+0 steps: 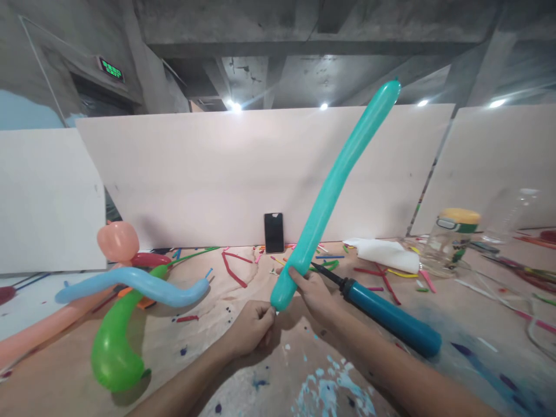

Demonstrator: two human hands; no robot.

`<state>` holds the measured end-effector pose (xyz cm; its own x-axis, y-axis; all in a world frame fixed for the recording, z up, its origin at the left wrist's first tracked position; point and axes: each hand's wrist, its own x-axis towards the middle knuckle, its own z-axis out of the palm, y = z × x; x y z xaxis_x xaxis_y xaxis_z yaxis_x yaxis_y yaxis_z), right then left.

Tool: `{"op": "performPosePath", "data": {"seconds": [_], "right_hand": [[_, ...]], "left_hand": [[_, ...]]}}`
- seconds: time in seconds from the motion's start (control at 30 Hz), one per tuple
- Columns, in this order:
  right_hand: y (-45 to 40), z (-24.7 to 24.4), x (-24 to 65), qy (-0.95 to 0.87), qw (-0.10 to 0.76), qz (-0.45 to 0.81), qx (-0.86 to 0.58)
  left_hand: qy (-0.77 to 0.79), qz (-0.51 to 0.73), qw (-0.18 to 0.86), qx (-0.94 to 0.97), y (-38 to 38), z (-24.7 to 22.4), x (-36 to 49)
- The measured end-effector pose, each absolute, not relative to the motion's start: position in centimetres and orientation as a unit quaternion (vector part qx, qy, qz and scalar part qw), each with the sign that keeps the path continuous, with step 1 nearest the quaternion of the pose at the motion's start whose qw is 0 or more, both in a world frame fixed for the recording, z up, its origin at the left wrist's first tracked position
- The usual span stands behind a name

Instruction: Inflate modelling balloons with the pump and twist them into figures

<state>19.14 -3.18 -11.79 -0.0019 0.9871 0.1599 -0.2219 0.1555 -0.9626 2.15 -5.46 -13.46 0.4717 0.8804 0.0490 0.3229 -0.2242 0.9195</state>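
A long inflated teal balloon (330,194) slants up and to the right above the table, with its rounded lower end between my hands. My left hand (254,327) is closed in a pinch at the bottom tip of this balloon. Just above, my right hand (313,289) wraps its fingers round the balloon's lower part. A blue hand pump (391,318) lies on the table beside my right forearm, its thin black nozzle pointing toward the balloon.
Light blue (147,285), green (113,347) and salmon (118,240) inflated balloons lie at the left. A phone (274,233) leans on the white partition (195,174). Uninflated balloons, a white roll (388,255) and a yellow-lidded bottle (452,240) are toward the right.
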Motion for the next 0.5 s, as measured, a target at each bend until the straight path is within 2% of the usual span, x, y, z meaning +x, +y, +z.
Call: {"op": "performPosePath", "data": {"seconds": [0.23, 0.5], "right_hand": [[-3.2, -11.69, 19.41, -0.502, 0.597, 0.466, -0.417], [-3.18, -11.64, 19.23, -0.48, 0.605, 0.468, -0.43]], "left_hand": [[0.388, 0.297, 0.489, 0.722, -5.71, -13.23, 2.28], [0.374, 0.3, 0.515, 0.711, -5.64, -13.7, 2.32]]}}
